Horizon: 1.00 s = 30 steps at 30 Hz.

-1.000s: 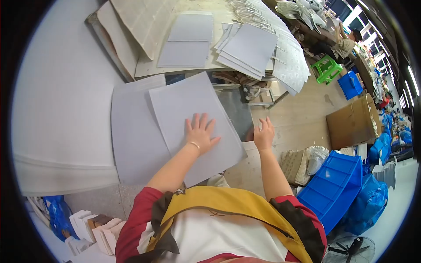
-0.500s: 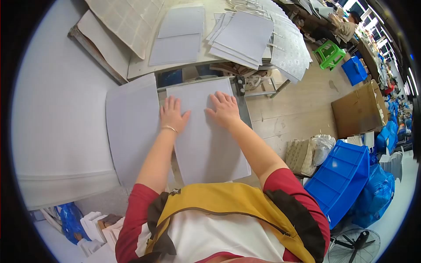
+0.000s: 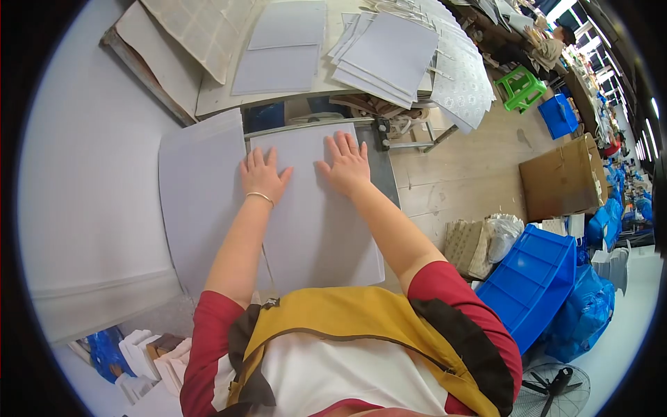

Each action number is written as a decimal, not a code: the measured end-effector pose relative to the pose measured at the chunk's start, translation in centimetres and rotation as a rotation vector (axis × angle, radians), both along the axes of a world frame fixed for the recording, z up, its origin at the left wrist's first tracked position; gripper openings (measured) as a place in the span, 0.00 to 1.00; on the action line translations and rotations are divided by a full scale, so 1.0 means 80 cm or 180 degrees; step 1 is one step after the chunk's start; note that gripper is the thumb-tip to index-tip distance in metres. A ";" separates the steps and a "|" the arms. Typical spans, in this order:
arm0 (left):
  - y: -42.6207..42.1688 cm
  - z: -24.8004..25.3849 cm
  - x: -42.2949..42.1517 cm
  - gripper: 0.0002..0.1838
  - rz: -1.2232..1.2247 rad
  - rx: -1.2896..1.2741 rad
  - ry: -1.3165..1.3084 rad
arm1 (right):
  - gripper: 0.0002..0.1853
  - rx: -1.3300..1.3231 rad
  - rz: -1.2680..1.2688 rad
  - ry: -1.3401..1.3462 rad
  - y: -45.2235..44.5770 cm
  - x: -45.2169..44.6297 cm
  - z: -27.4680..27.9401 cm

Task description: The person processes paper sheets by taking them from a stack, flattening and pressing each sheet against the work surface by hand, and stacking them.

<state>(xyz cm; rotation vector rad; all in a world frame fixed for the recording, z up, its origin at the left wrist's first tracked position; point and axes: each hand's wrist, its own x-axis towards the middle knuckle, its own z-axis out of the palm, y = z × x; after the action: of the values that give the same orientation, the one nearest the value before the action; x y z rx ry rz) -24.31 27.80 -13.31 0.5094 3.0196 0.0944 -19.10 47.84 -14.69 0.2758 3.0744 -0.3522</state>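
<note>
A large white sheet, perhaps a stack of them, lies on the table in front of my body. My left hand rests flat near its far left corner, fingers spread, a thin bracelet at the wrist. Close to the far right corner lies my right hand, palm down with its fingers apart. Neither hand grips anything. Left of this sheet, a stack of similar white sheets stands close beside it, with a narrow gap between at the far end.
Beyond is a worktable with loose white sheets and patterned sheets. A white wall is on the left. To the right are a cardboard box, a blue crate, a green stool and a fan. A person sits far off.
Both hands and the white sheet under them have slid left, narrowing the gap to the left stack. The whole view has also shifted slightly.
</note>
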 end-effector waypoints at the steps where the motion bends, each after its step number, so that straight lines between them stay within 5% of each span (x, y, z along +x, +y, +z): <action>1: -0.001 -0.007 -0.003 0.38 0.0008 0.0003 0.0001 | 0.39 0.0003 0.0008 0.0001 0.001 0.000 0.002; 30: -0.002 -0.010 -0.018 0.44 -0.0259 0.0118 -0.0287 | 0.39 0.0200 -0.0284 -0.0127 -0.001 0.002 0.014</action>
<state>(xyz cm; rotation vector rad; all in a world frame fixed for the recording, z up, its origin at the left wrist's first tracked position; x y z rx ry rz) -25.78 27.67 -14.08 0.6131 2.9104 0.1638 -18.96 47.74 -13.61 0.4178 3.0444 -0.2501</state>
